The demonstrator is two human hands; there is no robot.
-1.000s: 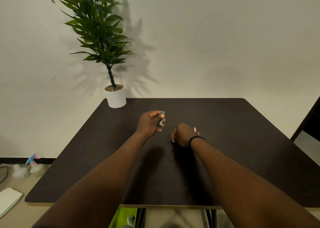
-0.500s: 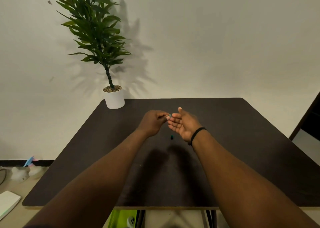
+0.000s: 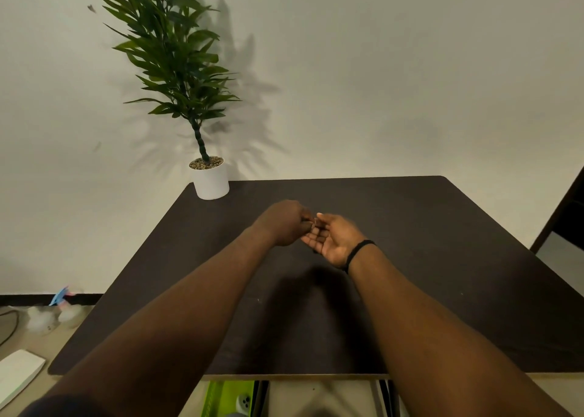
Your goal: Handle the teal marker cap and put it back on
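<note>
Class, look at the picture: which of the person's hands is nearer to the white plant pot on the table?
Left. The left hand is over the table's middle, nearest the pot at the far left corner. The right hand lies beyond the left hand, farther from the pot.

Your left hand now curled knuckles-up against your right palm, your right hand turned from a fist to palm-up, above the dark brown table, small teal piece hidden.
</note>
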